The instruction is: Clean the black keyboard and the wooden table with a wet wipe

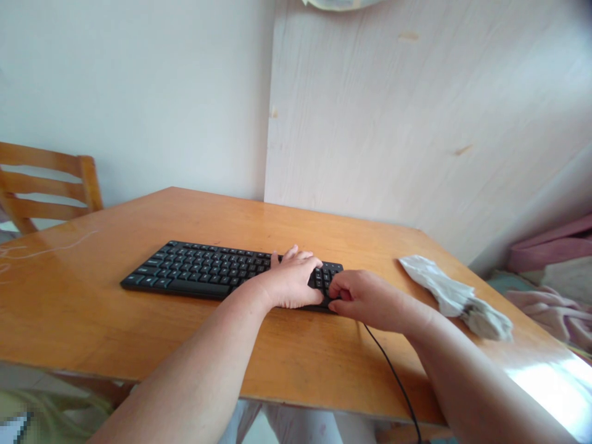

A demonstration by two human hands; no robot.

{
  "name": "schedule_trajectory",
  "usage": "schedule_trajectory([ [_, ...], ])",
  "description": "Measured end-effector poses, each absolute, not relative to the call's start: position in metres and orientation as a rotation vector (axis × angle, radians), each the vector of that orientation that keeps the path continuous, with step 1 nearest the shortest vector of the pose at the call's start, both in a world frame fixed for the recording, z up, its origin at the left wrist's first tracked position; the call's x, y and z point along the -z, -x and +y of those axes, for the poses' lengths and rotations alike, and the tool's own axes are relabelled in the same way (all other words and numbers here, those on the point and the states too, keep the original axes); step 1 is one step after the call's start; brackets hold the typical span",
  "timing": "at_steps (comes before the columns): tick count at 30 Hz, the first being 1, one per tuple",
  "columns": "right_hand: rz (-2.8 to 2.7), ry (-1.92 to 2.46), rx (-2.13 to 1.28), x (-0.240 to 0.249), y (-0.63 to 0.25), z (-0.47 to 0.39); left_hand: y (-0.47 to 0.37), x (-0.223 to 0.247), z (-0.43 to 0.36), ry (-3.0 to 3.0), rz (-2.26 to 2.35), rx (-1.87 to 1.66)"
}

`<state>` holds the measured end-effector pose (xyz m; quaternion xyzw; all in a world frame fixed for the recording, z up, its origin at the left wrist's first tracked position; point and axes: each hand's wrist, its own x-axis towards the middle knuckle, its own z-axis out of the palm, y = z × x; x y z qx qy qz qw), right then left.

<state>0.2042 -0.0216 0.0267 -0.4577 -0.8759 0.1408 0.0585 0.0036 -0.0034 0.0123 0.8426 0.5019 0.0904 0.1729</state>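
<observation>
A black keyboard point(198, 271) lies flat on the wooden table point(319, 351), its right part mostly covered by my hands. My left hand point(292, 280) rests across the right side of the keys, fingers spread and thumb stretched toward the near edge. At the right end of the keyboard, my right hand point(358, 299) is closed, with thumb and curled fingers drawn together against the number keys. What sits between those fingers, if anything, is hidden. A thin black cable point(393, 370) runs from beneath my right hand over the table's near edge.
A crumpled white cloth point(437, 283) with a greyish bunched end point(486, 319) lies on the right of the table. Thin pale string point(60, 248) is at the left. A wooden chair point(50, 185) stands at the far left, and folded fabrics point(555, 311) lie beyond the right edge.
</observation>
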Motion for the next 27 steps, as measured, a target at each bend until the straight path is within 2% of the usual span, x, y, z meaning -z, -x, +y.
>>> schedule_trajectory([
  [7,-2.658,1.382,-0.430,-0.028,-0.201,-0.023,-0.002,-0.011,-0.004,-2.385,1.414,-0.275],
  [10,-2.627,1.378,-0.503,-0.026,-0.204,-0.021,-0.001,-0.012,-0.003,-2.434,1.404,-0.389],
  [17,-2.213,1.294,-1.054,-0.029,-0.217,-0.009,-0.008,-0.021,-0.006,-2.243,1.110,-0.924],
  [23,-1.838,1.015,-1.527,-0.028,-0.217,-0.003,-0.015,-0.031,-0.014,-1.951,0.931,-1.032],
  [27,-1.566,0.902,-1.663,-0.023,-0.218,0.003,-0.017,-0.040,-0.018,-1.842,0.902,-1.055],
])
